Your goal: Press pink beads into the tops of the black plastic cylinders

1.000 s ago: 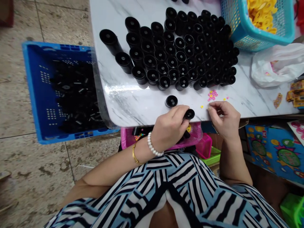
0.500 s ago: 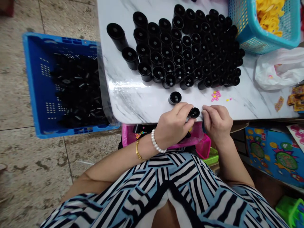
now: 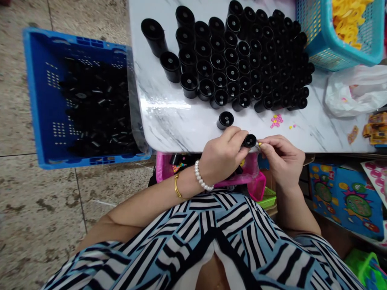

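Note:
My left hand (image 3: 223,155) is wrapped round a black tube (image 3: 249,141) at the near edge of the marble table (image 3: 169,117). My right hand (image 3: 282,157) pinches a small yellow bead (image 3: 259,143) right beside the tube's open end. One black tube (image 3: 225,119) stands alone just beyond my left hand. Several upright black tubes (image 3: 238,60) are packed together further back. A few pink and yellow beads (image 3: 277,121) lie loose on the table past my right hand.
A blue crate (image 3: 42,96) of black parts sits on the floor at the left. A turquoise basket (image 3: 326,44) with yellow pieces and a white plastic bag (image 3: 356,90) are at the back right. A pink tray (image 3: 242,173) sits under the table edge.
My right hand has come in from the loose beads to the mouth of the tube, now pinching a yellow bead. My left hand keeps hold of the tube.

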Available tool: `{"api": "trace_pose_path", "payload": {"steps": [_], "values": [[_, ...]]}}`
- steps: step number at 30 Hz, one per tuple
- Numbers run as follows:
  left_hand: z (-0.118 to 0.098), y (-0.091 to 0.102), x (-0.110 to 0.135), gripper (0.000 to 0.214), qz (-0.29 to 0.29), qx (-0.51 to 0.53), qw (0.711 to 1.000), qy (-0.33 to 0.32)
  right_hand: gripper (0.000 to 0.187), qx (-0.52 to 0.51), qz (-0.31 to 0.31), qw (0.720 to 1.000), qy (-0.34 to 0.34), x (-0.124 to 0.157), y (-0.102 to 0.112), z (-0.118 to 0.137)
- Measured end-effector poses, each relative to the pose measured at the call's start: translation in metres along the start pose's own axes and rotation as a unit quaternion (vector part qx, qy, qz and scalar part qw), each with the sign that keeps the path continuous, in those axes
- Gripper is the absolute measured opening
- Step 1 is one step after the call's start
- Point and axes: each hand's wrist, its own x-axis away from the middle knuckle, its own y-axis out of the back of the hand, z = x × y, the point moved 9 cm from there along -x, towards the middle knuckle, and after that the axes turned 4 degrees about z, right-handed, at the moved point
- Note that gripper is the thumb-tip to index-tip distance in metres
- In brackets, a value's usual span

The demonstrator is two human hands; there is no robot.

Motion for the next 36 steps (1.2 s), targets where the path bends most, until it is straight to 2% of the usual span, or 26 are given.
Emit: {"api": "trace_pose_path", "payload": {"steps": [4,8,11,14,17,20,22,27,31,36], "values": [[-0.002,0.001,-0.001,0.021,0.002,-0.004,1.000,0.004,0.009,0.041,-0.022,0.998,0.046,-0.003,-0.003,0.022],[-0.003,0.002,-0.001,0.020,0.010,-0.012,1.000,0.006,0.012,0.081,-0.046,0.992,0.081,0.002,-0.006,0.030],[-0.003,0.002,-0.001,0.020,0.021,-0.023,1.000,0.007,0.008,0.058,-0.068,0.994,0.070,0.001,-0.007,0.026],[-0.003,0.001,-0.002,0.020,0.031,-0.026,0.999,0.009,0.009,-0.012,-0.073,0.997,0.025,-0.003,-0.009,0.011],[-0.002,0.001,-0.003,0.020,0.042,-0.030,0.999,0.014,0.019,-0.136,-0.025,0.987,-0.076,-0.009,-0.022,-0.014],[-0.002,-0.002,-0.003,0.020,0.066,-0.030,0.997,0.018,0.028,-0.257,0.063,0.949,-0.173,-0.014,-0.044,-0.027],[-0.002,-0.004,-0.003,0.019,0.079,-0.032,0.996,0.017,0.031,-0.294,0.092,0.930,-0.201,-0.018,-0.051,-0.027],[-0.002,-0.007,-0.001,0.015,0.063,-0.058,0.996,0.006,0.036,-0.297,0.113,0.924,-0.212,-0.024,-0.050,-0.031],[-0.007,0.000,0.003,0.015,0.040,-0.052,0.997,-0.028,0.035,-0.294,0.154,0.928,-0.167,-0.013,-0.055,-0.028],[-0.020,0.011,0.020,0.015,0.090,-0.009,0.993,-0.075,0.025,-0.269,0.137,0.943,-0.143,0.019,-0.059,-0.021]]}}
